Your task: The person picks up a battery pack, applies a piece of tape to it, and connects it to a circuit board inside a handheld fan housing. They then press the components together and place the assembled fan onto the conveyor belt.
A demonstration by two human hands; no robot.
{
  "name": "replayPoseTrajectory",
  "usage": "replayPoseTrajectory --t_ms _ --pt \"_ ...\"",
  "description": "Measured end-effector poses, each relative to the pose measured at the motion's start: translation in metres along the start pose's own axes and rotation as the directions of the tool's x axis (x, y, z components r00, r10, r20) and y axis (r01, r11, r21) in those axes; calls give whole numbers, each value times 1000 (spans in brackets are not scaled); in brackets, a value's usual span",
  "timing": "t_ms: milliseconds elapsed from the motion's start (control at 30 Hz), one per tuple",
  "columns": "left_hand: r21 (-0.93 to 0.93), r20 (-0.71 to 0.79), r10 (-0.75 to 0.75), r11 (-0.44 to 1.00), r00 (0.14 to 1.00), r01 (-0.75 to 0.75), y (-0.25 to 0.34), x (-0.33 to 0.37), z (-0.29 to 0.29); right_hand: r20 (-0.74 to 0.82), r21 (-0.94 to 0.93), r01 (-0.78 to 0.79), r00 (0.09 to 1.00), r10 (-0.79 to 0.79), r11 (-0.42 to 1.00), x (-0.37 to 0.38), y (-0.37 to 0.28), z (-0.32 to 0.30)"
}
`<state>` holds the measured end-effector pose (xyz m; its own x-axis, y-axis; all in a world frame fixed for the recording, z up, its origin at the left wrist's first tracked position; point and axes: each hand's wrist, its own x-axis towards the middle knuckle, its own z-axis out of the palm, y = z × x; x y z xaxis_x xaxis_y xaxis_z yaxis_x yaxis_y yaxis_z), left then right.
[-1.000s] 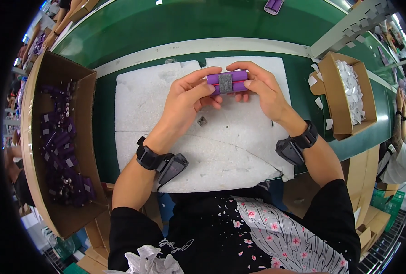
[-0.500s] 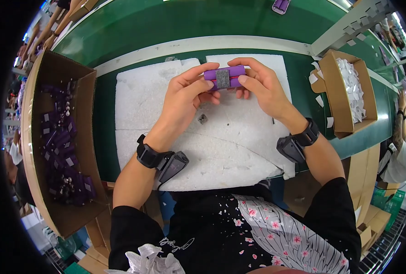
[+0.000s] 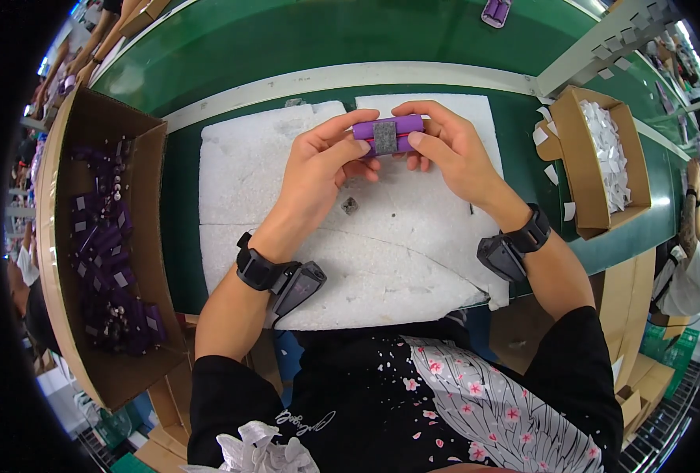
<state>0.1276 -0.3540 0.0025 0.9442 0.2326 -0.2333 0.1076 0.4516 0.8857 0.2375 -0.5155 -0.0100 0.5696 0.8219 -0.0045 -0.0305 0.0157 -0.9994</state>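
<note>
Green surface (image 3: 183,260) is being partly covered by a white foam board (image 3: 405,260). Over that, by the left hand's (image 3: 318,158) and right hand's (image 3: 458,154) fingers, a purple twin-cylinder pack (image 3: 405,124) is being gripped at both ends. If it's being squeezed unevenly, the grey strip (image 3: 384,137) could get skewed, tbh.

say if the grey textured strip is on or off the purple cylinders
On: the grey textured strip lies across both purple cylinders, between left hand and right hand.

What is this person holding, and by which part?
Two purple cylinders bridged by a gray patch, gripped at both ends: left hand at the left, right hand at the right.
</note>
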Motion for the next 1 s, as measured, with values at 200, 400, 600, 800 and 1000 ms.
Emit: replayPoseTrajectory --t_ms 200,400,600,800,1000 --pt "36 -4 -9 999 1000 9 0 0 -1 -2 23 -9 1000 9 1000 0 1 1" --pt "50 -2 -2 999 1000 2 -1 0 0 4 19 -11 1000 11 1000 0 0 0" --pt "72 7 6 997 1000 -6 -2 0 -1 6 15 -19 1000 19 1000 0 -2 1" --pt "116 4 22 993 1000 -22 -3 0 2 12 -60 -2 1000 3 998 1 1 1" --pt "148 3 28 989 1000 -28 -3 -1 2 41 -127 26 999 -20 992 1 3 0"
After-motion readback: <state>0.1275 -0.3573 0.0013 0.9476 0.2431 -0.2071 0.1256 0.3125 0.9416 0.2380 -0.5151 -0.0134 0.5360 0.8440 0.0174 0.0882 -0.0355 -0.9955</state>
